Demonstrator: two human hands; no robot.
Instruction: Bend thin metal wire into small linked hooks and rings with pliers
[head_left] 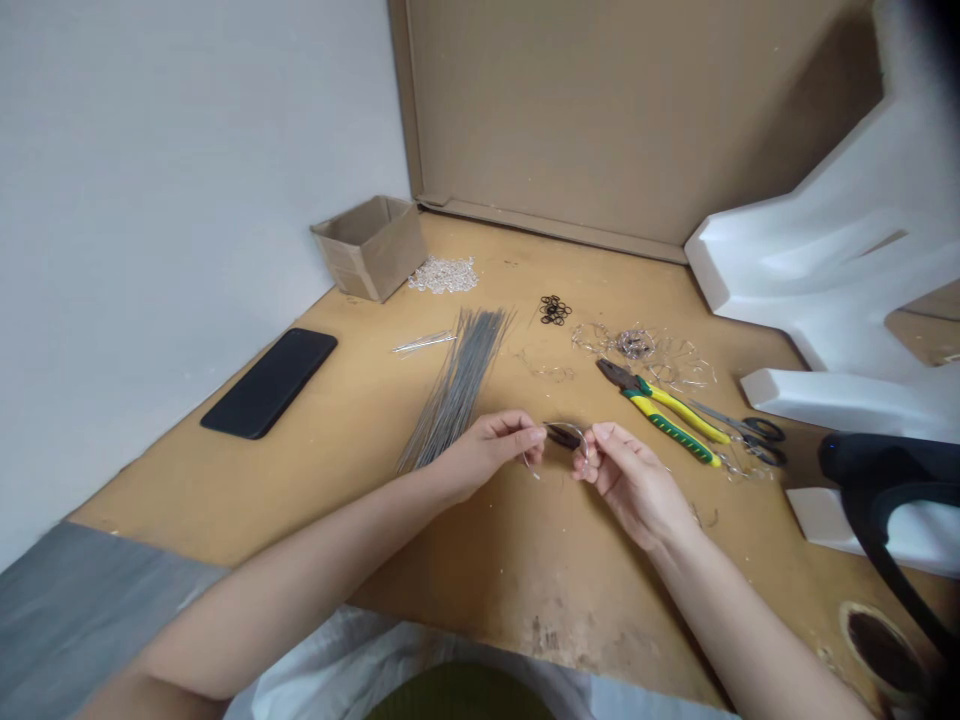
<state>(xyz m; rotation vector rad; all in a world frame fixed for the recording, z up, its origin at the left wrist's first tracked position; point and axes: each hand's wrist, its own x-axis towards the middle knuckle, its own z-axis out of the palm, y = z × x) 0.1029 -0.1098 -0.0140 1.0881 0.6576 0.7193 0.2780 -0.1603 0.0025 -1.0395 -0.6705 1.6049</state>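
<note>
A thin, curved piece of silvery wire arches between my two hands above the tabletop. My left hand pinches one side of it, and a short end hangs below the fingers. My right hand pinches the other side between thumb and fingertips. Behind the wire, a small dark object shows between the hands; I cannot tell what it is. Close to my left hand lies a bundle of straight grey wires. Pliers with yellow and green handles rest beyond my right hand.
Scissors lie beside the pliers, near tangled wire pieces. Black rings and a pile of clear beads sit farther back, by a cardboard box. A black phone is at left; white foam stands right.
</note>
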